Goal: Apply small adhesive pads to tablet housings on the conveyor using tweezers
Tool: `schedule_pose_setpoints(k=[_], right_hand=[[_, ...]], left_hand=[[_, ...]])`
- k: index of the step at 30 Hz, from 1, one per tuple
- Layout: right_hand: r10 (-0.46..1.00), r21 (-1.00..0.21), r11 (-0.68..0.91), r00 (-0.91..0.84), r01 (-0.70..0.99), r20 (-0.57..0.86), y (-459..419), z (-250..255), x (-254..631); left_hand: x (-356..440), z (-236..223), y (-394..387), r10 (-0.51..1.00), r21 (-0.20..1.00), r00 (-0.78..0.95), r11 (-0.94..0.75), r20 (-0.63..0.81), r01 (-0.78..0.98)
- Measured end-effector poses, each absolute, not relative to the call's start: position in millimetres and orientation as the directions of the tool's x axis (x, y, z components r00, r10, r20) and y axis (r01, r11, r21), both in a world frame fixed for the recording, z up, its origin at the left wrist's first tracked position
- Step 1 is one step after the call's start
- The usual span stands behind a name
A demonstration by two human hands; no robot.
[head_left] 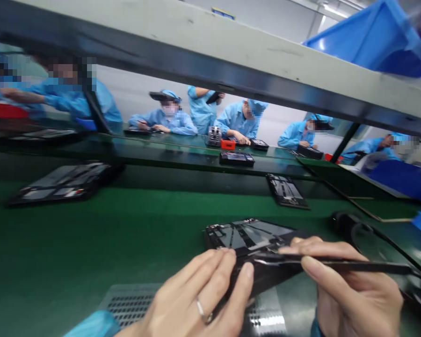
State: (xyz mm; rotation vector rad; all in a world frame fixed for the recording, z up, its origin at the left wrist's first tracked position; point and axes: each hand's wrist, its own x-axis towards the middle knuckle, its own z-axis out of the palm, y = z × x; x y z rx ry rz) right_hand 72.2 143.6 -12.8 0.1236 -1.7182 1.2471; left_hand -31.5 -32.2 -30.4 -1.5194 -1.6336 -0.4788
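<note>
An opened tablet (249, 234), with grey battery cells and dark strips showing inside, is tilted up in front of me over the bench. My left hand (196, 290), wearing a ring, grips its near left edge, fingers on top. In my right hand (351, 281), thumb and fingers pinch slim black tweezers (358, 265), seen edge-on. Their tip points left and lies at the tablet's near edge; whether it touches a part there I cannot tell. My fingers and the tweezers cover the near side of the tablet.
More opened tablets lie on the green bench, one at left (66, 182) and one at right (287, 191). Beneath my hands is a perforated metal plate (131, 304). A black cable (354, 229) runs at right. A shelf beam (210, 47) crosses above; co-workers in blue sit opposite.
</note>
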Motion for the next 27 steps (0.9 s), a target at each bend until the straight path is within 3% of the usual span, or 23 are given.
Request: schedule_pose_setpoints(k=[3,5,8,12,15,21,25,27], right_hand=[[0.53,-0.598,0.608,-0.294,-0.522,0.795,134,-13,66],[0.464,-0.482,0.771,-0.152,-0.415,0.873,129,-14,56],[0.483,-0.497,0.818,-0.122,-0.29,0.867,137,-13,44],[0.7,-0.658,0.695,0.069,-0.29,0.71,172,-12,48],[0.799,-0.718,0.588,0.134,-0.372,0.586,204,-16,59],[0.913,-0.809,0.38,0.042,-0.448,0.406,263,-46,81],[0.982,-0.95,0.081,-0.14,-0.302,0.129,302,-71,105],[0.982,-0.971,0.023,-0.179,-0.236,0.066,311,-75,123]], left_hand=[[-36,-24,-23,0.667,-0.315,0.147,0.139,0.731,0.939],[-32,-17,-8,0.656,-0.36,0.209,0.103,0.725,0.927],[-20,-6,20,0.661,-0.408,0.282,0.041,0.696,0.912],[-27,-11,50,0.628,-0.278,0.166,0.085,0.76,0.957],[-58,-36,57,0.728,-0.258,0.023,0.213,0.686,0.942],[-81,-62,60,0.778,-0.199,0.011,0.147,0.628,0.969],[-49,-56,64,0.806,-0.2,0.087,0.04,0.586,0.979],[-31,-58,62,0.817,-0.209,0.138,-0.022,0.56,0.978]])
